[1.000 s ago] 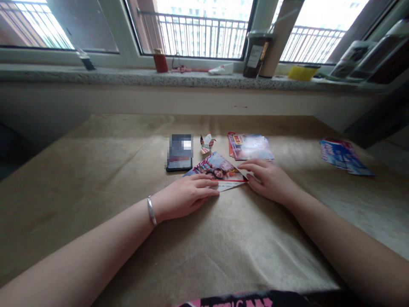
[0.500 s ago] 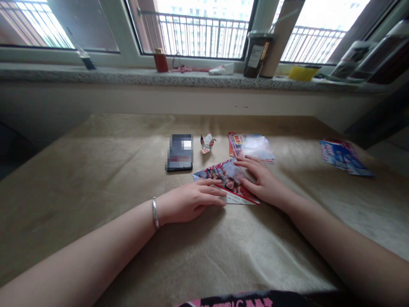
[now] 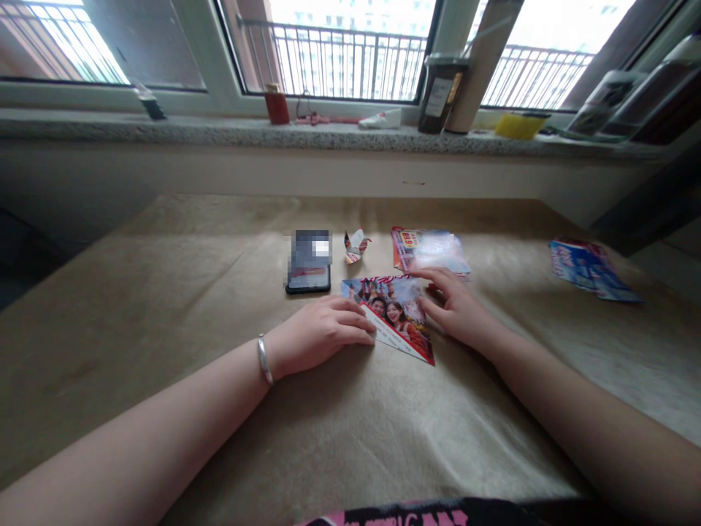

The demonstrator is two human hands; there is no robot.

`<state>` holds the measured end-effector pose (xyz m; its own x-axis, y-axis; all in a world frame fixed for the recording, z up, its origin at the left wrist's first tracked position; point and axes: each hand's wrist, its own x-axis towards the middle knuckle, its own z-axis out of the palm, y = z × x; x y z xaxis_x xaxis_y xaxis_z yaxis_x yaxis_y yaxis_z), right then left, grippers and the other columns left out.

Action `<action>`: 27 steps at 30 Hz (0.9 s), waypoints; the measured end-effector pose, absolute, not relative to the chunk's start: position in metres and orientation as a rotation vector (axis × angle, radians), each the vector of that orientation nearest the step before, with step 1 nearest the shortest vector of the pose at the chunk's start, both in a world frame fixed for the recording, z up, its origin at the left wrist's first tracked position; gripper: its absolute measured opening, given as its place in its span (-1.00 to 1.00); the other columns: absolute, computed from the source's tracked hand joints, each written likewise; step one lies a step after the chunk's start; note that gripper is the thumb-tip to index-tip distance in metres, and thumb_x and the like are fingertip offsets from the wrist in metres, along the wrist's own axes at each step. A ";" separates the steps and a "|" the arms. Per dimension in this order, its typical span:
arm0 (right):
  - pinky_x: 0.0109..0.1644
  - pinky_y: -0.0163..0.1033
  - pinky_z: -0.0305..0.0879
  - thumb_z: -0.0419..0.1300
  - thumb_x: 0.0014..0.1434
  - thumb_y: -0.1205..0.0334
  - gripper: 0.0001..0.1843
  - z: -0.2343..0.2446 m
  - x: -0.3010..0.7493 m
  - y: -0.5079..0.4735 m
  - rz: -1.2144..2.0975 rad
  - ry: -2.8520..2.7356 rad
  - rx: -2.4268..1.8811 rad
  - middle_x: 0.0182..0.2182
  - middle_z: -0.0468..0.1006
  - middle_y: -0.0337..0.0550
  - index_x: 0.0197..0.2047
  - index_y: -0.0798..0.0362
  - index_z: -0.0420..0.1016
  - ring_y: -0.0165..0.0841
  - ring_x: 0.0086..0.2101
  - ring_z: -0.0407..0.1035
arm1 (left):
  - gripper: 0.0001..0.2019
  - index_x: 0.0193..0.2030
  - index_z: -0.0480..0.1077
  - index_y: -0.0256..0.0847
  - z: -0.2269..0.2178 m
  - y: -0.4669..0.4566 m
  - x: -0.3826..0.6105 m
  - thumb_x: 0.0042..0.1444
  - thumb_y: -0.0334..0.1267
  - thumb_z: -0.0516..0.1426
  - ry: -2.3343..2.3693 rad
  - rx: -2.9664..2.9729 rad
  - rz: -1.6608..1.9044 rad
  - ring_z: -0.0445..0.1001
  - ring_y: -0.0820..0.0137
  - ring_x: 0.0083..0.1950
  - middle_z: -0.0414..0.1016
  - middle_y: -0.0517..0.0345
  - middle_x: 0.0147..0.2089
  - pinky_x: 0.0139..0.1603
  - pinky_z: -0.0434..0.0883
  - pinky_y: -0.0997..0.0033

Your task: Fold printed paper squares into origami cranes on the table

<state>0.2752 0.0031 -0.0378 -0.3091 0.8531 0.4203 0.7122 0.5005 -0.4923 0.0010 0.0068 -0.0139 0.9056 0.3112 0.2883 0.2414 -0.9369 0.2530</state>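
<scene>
A printed paper sheet, folded into a triangle with a white strip along its slanted lower edge, lies flat in front of me. My left hand, a silver bangle on its wrist, rests on the sheet's left edge, fingers stretched out. On the opposite side, my right hand touches the sheet's right edge with thumb and fingers apart. Just beyond the sheet stands a small folded paper figure. To its left is a phone, its screen blurred out.
A stack of printed leaflets lies behind my right hand, and more blue leaflets are at the far right of the cloth-covered table. On the windowsill stand a red container, a dark lidded jar and a yellow container.
The folded sheet has turned clockwise, its lower right corner swinging toward me. My left hand has shifted slightly left and up, and my right hand slightly right.
</scene>
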 end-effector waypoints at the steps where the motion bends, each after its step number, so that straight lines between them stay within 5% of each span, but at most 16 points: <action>1: 0.17 0.04 0.19 0.10 0.12 0.31 -0.56 -0.039 0.276 0.003 0.280 -2.099 -1.274 0.05 0.38 -0.04 0.09 -0.06 0.32 -0.19 0.08 0.25 | -0.74 -0.09 0.46 -0.12 -0.014 0.007 0.001 0.29 -0.37 -0.04 0.426 2.869 0.477 0.39 0.35 0.03 0.53 0.14 -0.04 0.05 0.35 0.26; 12: 0.14 0.06 0.17 0.11 0.05 0.35 -0.76 -0.041 0.279 0.004 0.269 -2.197 -1.265 -0.03 0.46 -0.04 -0.17 0.01 0.44 -0.18 0.02 0.29 | -0.75 -0.13 0.46 -0.11 -0.014 0.008 -0.003 0.24 -0.37 -0.02 0.551 3.014 0.481 0.37 0.30 0.05 0.52 0.20 -0.03 0.06 0.33 0.21; 27: 0.12 -0.01 0.18 0.13 0.09 0.30 -0.74 -0.035 0.276 -0.001 0.265 -2.309 -1.271 -0.09 0.48 -0.07 -0.13 -0.03 0.51 -0.19 -0.02 0.29 | -0.77 -0.08 0.43 -0.17 -0.017 0.009 -0.003 0.23 -0.34 -0.01 0.878 3.012 0.462 0.37 0.29 0.05 0.45 0.12 0.05 0.07 0.32 0.20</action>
<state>0.2763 -0.0008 -0.0346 -0.4480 0.8339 0.3224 0.7392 0.5483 -0.3911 -0.0031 0.0086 -0.0174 0.8041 0.5215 0.2852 0.5303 -0.8462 0.0523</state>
